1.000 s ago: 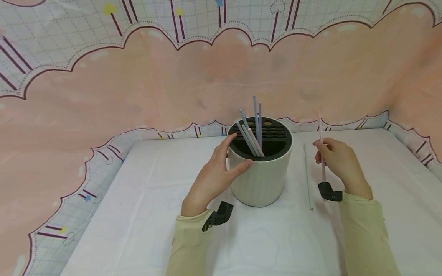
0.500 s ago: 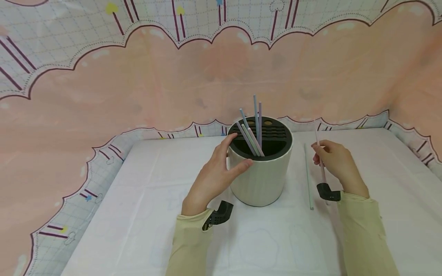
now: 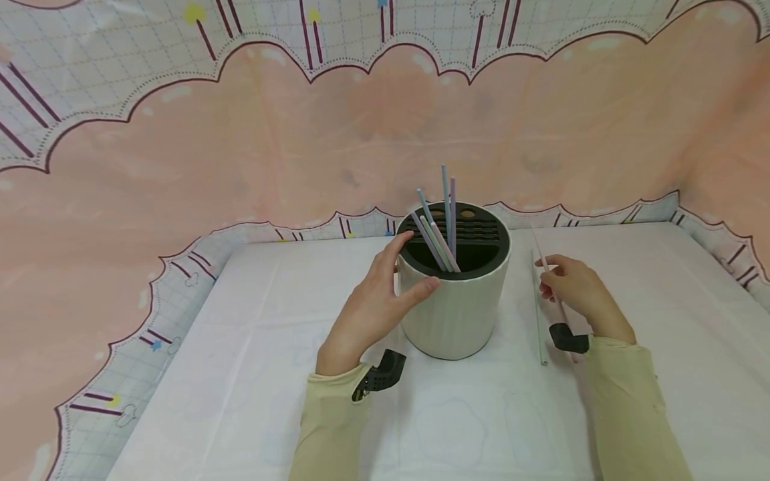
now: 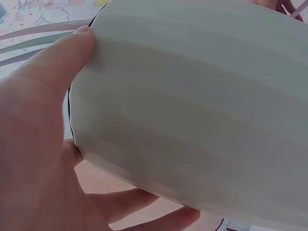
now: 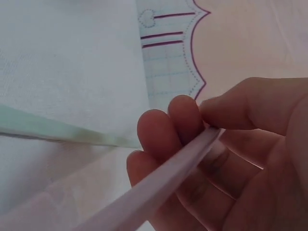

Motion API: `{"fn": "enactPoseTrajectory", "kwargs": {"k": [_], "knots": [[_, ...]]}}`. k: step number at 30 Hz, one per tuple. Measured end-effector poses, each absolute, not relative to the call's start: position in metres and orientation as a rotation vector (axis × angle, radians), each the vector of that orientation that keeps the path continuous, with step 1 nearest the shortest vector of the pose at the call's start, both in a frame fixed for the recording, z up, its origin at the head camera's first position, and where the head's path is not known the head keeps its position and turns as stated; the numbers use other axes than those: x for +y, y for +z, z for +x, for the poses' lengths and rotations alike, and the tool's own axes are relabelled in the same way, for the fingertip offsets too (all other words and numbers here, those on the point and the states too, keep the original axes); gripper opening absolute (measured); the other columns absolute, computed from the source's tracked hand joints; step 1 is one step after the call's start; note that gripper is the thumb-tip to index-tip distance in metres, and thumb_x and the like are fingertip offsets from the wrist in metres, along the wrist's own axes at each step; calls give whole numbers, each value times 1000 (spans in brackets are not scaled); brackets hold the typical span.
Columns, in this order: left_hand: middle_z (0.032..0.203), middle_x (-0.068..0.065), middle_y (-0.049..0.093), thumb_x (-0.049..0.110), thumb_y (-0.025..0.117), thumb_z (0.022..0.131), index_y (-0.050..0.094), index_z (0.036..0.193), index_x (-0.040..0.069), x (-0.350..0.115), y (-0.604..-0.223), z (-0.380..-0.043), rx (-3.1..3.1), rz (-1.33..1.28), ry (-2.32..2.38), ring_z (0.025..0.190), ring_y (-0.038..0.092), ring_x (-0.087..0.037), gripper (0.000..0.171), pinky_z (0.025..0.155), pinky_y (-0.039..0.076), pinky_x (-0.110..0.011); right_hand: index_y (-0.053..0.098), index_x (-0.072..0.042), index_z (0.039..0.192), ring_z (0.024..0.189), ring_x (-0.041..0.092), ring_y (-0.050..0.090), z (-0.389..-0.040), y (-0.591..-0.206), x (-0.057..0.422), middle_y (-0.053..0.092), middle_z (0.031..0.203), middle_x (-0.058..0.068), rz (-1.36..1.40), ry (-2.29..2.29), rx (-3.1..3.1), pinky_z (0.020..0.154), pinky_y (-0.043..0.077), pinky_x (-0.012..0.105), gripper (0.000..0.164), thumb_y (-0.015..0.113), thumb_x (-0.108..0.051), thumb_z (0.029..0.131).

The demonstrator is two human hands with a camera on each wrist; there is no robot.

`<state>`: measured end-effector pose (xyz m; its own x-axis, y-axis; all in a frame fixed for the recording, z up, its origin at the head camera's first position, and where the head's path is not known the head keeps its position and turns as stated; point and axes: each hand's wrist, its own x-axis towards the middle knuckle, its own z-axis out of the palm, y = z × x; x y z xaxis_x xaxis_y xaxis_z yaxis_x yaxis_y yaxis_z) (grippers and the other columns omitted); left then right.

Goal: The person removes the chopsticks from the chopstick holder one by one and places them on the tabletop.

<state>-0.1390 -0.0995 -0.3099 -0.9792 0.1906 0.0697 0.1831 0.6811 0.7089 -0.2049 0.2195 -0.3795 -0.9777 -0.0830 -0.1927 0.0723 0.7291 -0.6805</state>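
Note:
My left hand [image 3: 373,304] grips a white cylindrical holder [image 3: 451,314] by its upper left side, thumb on the near rim and fingers round the far side. Several pastel straws [image 3: 444,247] stand in the wide opening of its black slotted top [image 3: 481,230]. In the left wrist view, the holder's wall [image 4: 192,106] fills most of the frame. To the right, my right hand [image 3: 571,287] pinches a pale pink straw [image 5: 159,185] between thumb and fingers. That straw leans left at its far end. Just left of this hand, a pale green straw [image 3: 539,321] lies on the table.
A white cloth [image 3: 240,321] covers the table. Behind it hangs a peach backdrop [image 3: 331,147] with a scalloped, grid-patterned border along the table's back and left edges. A black wrist camera [image 3: 388,371] sits on the left wrist, another camera [image 3: 568,338] on the right.
My right hand has moved left and toward me, closer to the green straw, and the pink straw has tipped from nearly upright to leaning left. My left hand and the holder stay put.

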Motion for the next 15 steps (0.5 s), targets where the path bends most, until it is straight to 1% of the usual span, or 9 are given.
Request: {"fn": "enactPoseTrajectory", "kwargs": {"k": [3, 6, 11, 15], "knots": [[139, 15, 22, 77, 44, 69, 7, 129, 61, -100, -311, -141, 2867, 315, 1209, 115, 40, -10, 72, 82, 40, -45, 38, 2, 128, 71, 20, 53, -206, -384, 219, 58, 85, 11, -32, -1032, 2712, 64, 39, 34, 43, 44, -16, 90], [139, 15, 22, 77, 44, 68, 8, 128, 61, -100, -311, -142, 2866, 310, 1211, 115, 41, -10, 72, 83, 40, -46, 35, 3, 131, 75, 21, 52, -208, -389, 220, 55, 94, 15, -39, -978, 2696, 63, 40, 32, 48, 48, -16, 89], [138, 16, 23, 78, 44, 68, 9, 128, 62, -101, -312, -144, 2882, 317, 1214, 114, 41, -9, 72, 82, 41, -45, 32, -1, 134, 84, 26, 50, -210, -395, 220, 48, 110, 21, 8, -887, 2653, 68, 42, 37, 52, 51, -17, 88], [138, 16, 23, 77, 44, 68, 8, 129, 61, -102, -311, -146, 2880, 326, 1209, 115, 41, -11, 72, 81, 41, -46, 31, -1, 135, 86, 27, 49, -211, -398, 219, 47, 112, 22, 22, -856, 2646, 71, 42, 42, 54, 52, -17, 88]]}}
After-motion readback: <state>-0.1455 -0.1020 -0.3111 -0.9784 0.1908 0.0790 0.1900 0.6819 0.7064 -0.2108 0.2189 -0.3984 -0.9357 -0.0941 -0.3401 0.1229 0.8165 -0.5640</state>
